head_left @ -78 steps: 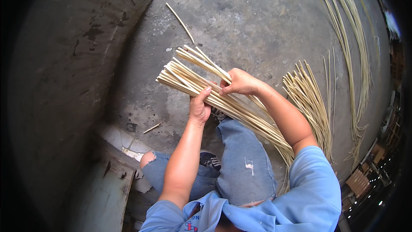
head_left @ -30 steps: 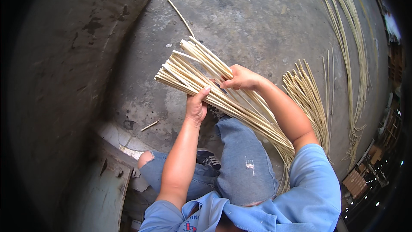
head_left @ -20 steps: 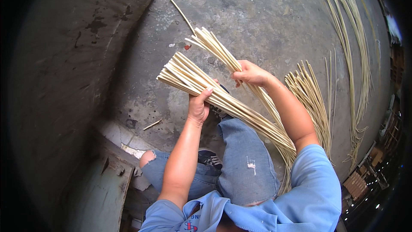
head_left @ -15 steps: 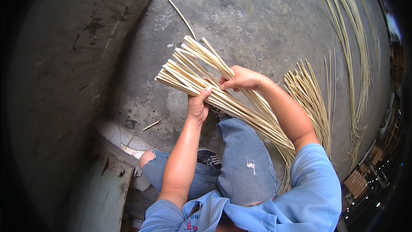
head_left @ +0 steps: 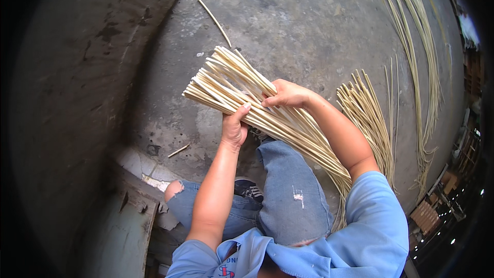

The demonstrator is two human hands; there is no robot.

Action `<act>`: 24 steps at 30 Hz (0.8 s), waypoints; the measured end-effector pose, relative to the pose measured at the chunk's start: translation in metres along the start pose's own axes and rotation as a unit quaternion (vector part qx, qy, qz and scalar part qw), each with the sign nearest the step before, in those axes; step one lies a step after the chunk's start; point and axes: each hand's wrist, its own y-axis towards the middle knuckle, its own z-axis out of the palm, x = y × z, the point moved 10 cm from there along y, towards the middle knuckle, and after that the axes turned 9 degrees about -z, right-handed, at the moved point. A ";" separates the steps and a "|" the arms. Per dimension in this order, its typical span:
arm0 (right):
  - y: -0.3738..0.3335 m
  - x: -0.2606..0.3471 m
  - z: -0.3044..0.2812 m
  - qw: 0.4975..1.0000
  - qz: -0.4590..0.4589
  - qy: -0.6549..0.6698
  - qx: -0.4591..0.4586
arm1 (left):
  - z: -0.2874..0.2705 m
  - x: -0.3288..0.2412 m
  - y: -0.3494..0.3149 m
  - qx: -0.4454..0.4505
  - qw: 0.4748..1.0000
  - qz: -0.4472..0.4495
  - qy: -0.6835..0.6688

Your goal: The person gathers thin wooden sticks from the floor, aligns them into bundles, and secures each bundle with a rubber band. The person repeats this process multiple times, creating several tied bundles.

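A long bundle of pale rattan canes [head_left: 303, 145] slants across in front of me, its cut ends fanned out at the upper left. My left hand [head_left: 235, 127] grips the bundle from below, the thumb laid over the top canes. Farther along, my right hand [head_left: 289, 94] is closed around a smaller group of canes [head_left: 239, 68], held slightly apart from the main bundle. The fingertips of the right hand are partly hidden among the canes. The bundle's other end passes over my right thigh and beneath my right arm.
Another pile of canes [head_left: 368, 118] lies on the concrete floor to my right. Longer, thinner strands [head_left: 419, 62] stretch beyond it. A loose stick [head_left: 214, 22] lies ahead and a short piece [head_left: 178, 150] at left. A dark wall [head_left: 77, 82] stands on the left.
The smaller group in my right hand has dropped slightly and sits closer to the main bundle, narrowing the gap. Both hands keep their grip. The whole view has shifted a little.
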 end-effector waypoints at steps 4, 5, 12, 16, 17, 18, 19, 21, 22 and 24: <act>-0.001 -0.001 -0.001 1.000 0.006 0.011 -0.012 | 0.005 -0.002 -0.002 0.006 1.000 0.008 0.002; 0.000 0.000 -0.002 1.000 0.009 -0.011 -0.009 | 0.004 -0.002 -0.002 0.009 1.000 0.009 0.006; -0.004 0.002 -0.004 0.995 0.012 0.097 0.011 | -0.001 0.001 0.000 0.019 1.000 0.002 0.015; 0.000 0.015 0.016 0.999 -0.008 -0.015 0.046 | -0.011 0.001 0.000 -0.003 1.000 0.009 0.000; -0.001 0.016 0.015 0.999 -0.019 -0.011 0.037 | -0.007 0.002 0.001 0.006 1.000 0.006 0.004; -0.003 0.014 0.012 0.999 -0.015 -0.012 0.027 | -0.002 0.003 0.000 0.014 1.000 0.002 0.009; -0.006 0.013 0.008 1.000 -0.012 -0.013 0.017 | 0.002 0.003 0.000 0.022 1.000 -0.001 0.013; -0.004 0.014 0.009 1.000 -0.007 -0.016 0.014 | -0.001 0.002 0.000 0.030 0.999 -0.009 0.008; -0.002 0.015 0.009 1.000 -0.003 -0.019 0.016 | -0.003 0.002 0.000 0.034 0.999 -0.012 0.005; -0.003 0.009 0.003 1.000 0.006 -0.021 0.007 | 0.002 0.002 0.001 0.040 0.999 -0.009 0.009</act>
